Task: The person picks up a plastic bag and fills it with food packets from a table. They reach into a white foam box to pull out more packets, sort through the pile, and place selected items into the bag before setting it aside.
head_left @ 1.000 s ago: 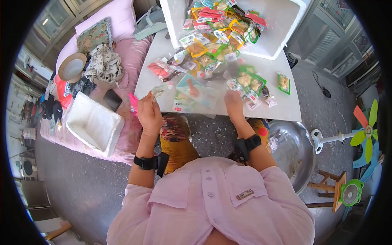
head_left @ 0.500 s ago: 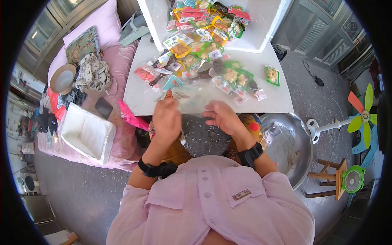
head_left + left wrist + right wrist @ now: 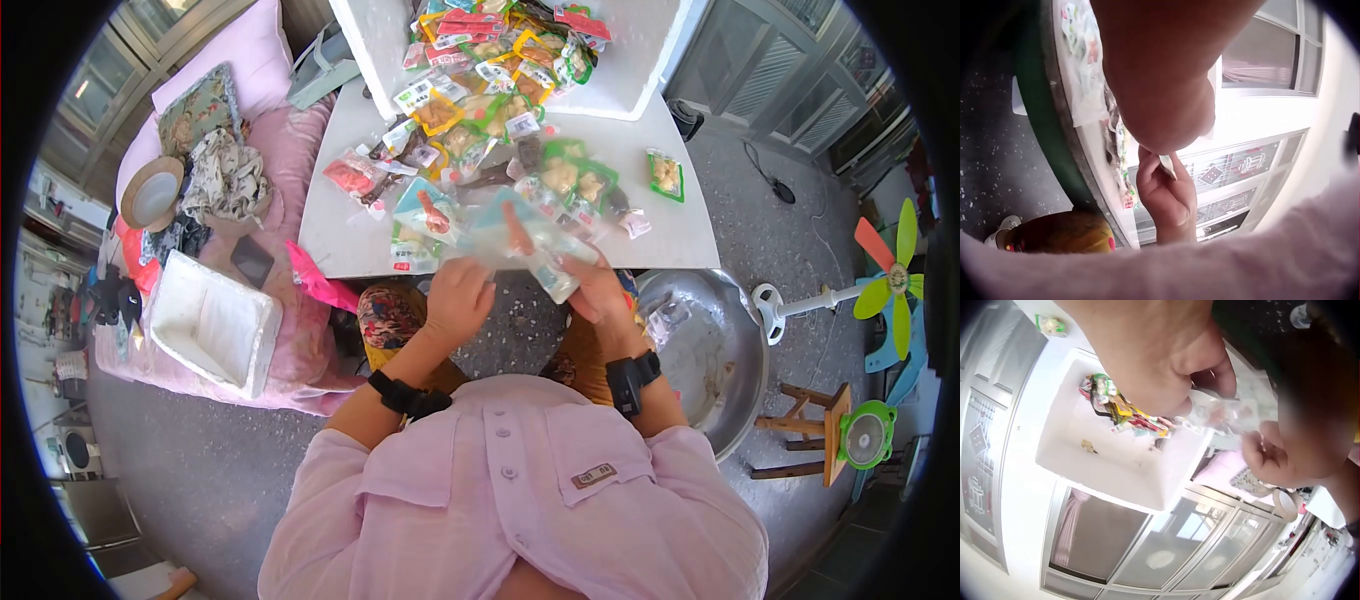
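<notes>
My right hand (image 3: 598,288) grips the lower right end of a clear printed plastic bag (image 3: 540,250), held over the table's front edge. The bag shows a reddish-orange picture and pale blue print, slightly blurred. Beside its lower left edge is my left hand (image 3: 460,298), with curled fingers. In the right wrist view those left fingers (image 3: 1266,456) pinch the same bag (image 3: 1229,415) from the other side. A similar printed bag (image 3: 425,212) lies flat on the table (image 3: 660,240), just left of the held one.
A white foam box (image 3: 640,70) opens toward me, with several food packets (image 3: 500,75) spilling out. Green-edged packets (image 3: 575,175) lie just beyond the held bag; another packet (image 3: 665,177) sits apart at right. A metal basin (image 3: 710,350) stands below right. An empty foam box (image 3: 215,320) rests left.
My left hand has moved right, toward the middle. The right hand, loosely open half a second ago, has moved slightly right and now grips the printed bag. The head view has shifted slightly.
</notes>
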